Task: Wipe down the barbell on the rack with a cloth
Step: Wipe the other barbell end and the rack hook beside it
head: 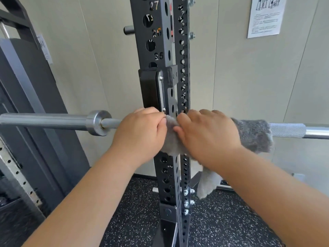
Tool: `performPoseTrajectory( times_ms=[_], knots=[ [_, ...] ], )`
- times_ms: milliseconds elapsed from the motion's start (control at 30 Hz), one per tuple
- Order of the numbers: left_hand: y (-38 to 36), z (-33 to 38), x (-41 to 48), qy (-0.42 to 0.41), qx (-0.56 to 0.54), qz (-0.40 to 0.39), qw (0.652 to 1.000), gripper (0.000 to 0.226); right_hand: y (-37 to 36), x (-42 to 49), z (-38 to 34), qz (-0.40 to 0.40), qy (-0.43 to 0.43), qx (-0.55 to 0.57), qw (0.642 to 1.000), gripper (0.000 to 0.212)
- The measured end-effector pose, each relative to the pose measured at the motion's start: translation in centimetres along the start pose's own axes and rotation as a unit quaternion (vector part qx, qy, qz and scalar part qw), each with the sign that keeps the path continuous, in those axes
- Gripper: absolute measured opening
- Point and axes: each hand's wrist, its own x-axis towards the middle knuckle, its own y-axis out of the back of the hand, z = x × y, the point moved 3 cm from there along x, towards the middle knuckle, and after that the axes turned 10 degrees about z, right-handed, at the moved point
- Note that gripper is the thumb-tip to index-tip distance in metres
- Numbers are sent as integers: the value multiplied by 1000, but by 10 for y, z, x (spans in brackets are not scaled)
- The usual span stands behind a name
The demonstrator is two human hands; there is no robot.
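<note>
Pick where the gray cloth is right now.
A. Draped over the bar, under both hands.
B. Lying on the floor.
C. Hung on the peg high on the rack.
A: the cloth drapes over the bar at the upright, and the left hand and right hand both grip it.

Barbell (pixel 53 120) lies horizontally across the rack upright (pixel 160 41), its collar left of both hands. A grey cloth (pixel 252 134) is draped over the shaft at the upright, with one corner hanging below. Left hand (pixel 140 132) grips the cloth's left end, fingers curled over the bar. Right hand (pixel 208 136) holds the cloth just beside it, fingers curled. Knurled shaft shows right of the cloth. Speckled black floor (pixel 222 220) lies below.
</note>
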Motion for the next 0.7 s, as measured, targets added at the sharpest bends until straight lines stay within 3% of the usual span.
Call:
performPoseTrajectory(
  times_ms=[100, 167, 267, 400, 500, 567, 633, 700],
  knots=[
    [0, -3, -2, -3, -13, 0, 1000, 29, 16, 2, 35, -102, -70, 53, 991, 45],
    [-1, -2, -3, -2, -8, -3, 1000, 23, 17, 2, 50, -129, -114, 23, 985, 45],
    [-1, -2, -1, 7, 1, -16, 1000, 25, 5, -5, 22, -39, -56, -52, 996, 31],
    [-1, -4, 1, 12, 1, -44, 999, 28, -2, -14, 6, -16, 12, -19, 1000, 36],
    [0, -2, 0, 26, -3, -26, 999, 22, 18, -7, 35, -101, -58, 60, 991, 56],
    [1, 0, 0, 32, -10, -22, 999, 18, 19, -5, 48, -128, -106, 36, 985, 69],
    [2, -1, 1, 38, -14, -18, 999, 17, 16, -2, 41, -100, -132, -13, 986, 71],
    [2, -1, 2, 34, -10, -18, 999, 18, 7, -8, 24, -21, -89, -27, 995, 57]
  ],
)
